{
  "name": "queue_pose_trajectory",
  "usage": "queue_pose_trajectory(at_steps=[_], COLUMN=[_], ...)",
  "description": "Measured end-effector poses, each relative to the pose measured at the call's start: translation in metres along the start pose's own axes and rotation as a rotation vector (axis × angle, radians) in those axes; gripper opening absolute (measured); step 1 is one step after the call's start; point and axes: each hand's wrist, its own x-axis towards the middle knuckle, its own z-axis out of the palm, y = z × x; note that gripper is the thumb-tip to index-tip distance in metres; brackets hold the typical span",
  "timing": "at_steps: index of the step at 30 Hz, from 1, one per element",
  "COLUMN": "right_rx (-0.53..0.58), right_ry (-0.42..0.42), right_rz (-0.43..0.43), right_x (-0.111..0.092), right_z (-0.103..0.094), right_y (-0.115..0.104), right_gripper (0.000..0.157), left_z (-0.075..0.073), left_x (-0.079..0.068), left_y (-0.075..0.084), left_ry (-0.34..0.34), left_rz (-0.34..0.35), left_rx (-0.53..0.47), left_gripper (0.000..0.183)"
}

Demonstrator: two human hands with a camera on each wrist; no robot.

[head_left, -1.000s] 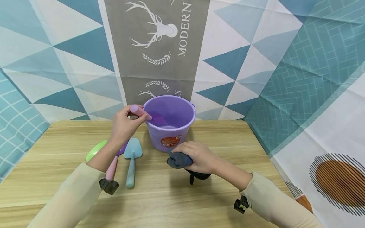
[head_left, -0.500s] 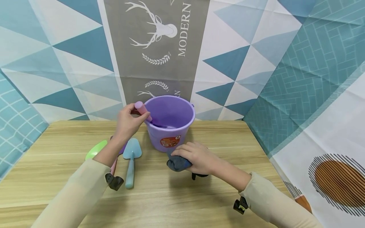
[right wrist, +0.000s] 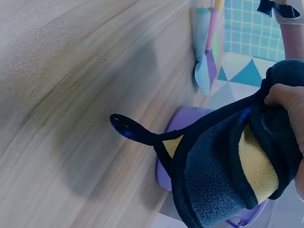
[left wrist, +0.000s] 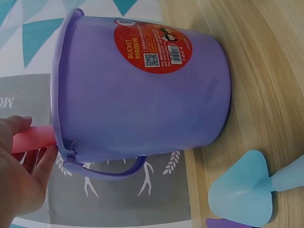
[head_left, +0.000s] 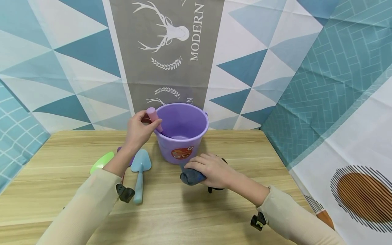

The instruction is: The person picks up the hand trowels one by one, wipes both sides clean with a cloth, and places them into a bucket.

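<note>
Left hand (head_left: 139, 130) pinches cylindrical pink handle (head_left: 154, 117); right hand (head_left: 211, 169) grips plush cloth (right wrist: 213, 166).

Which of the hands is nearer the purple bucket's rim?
Left. The left hand is beside the rim, pinching a pink handle; the right hand is in front of the bucket, away from the rim, gripping a dark cloth.

Purple bucket (left wrist: 142, 104), pink handle (left wrist: 37, 138), dark blue cloth (right wrist: 211, 175), pale blue trowel (head_left: 141, 162), triangle-patterned backdrop (head_left: 243, 66)
</note>
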Motion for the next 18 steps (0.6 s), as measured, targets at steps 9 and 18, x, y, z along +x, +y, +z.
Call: queue_pose_trajectory(at_steps=[9,18], right_rx=[-0.017,-0.032], right_ry=[-0.041,-0.065], right_rz=[0.013,0.029], right_x=[-0.0018,-0.0043], right_z=[0.0007,0.0040], right_y=[-0.0008,-0.0013], right_gripper=[0.047,0.047], left_z=[0.0010,0.0071], left_x=[0.0033,0.0066], left_y=[-0.0007,-0.0017], left_ry=[-0.005,0.028], left_rz=[-0.021,0.001], left_rx=[-0.014,-0.077], left_gripper=[0.042,0.045])
